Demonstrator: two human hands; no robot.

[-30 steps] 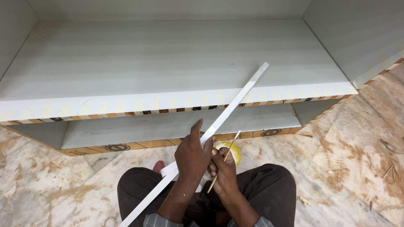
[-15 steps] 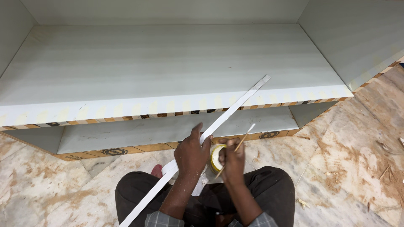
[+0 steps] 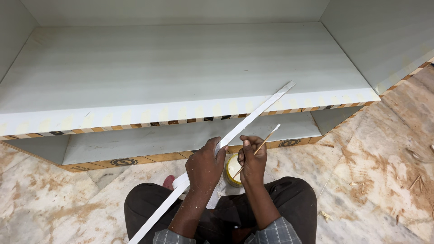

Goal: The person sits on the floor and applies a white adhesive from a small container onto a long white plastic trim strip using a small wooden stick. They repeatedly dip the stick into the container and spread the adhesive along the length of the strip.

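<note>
My left hand [image 3: 204, 163] grips a long white strip [image 3: 257, 112] near its middle; the strip runs diagonally from my lap up to the front edge of a pale grey shelf panel [image 3: 181, 68]. My right hand [image 3: 253, 158] pinches a thin wooden stick [image 3: 266, 138] whose upper tip is coated white, held just right of the strip. Below and between my hands, a small round yellow tin [image 3: 233, 171] with white paste in it sits on the floor, partly hidden by my right hand.
The panel belongs to a large grey cabinet lying on a marble floor [image 3: 370, 162], with a lower shelf [image 3: 181, 138] and striped raw plywood edges. A grey side wall [image 3: 384, 36] rises at right. Wood chips litter the floor at right. My dark-trousered knees fill the bottom.
My right hand has lifted the stick off the tin and raised it beside the strip, white paste on its tip. The left hand and strip have held nearly still.
</note>
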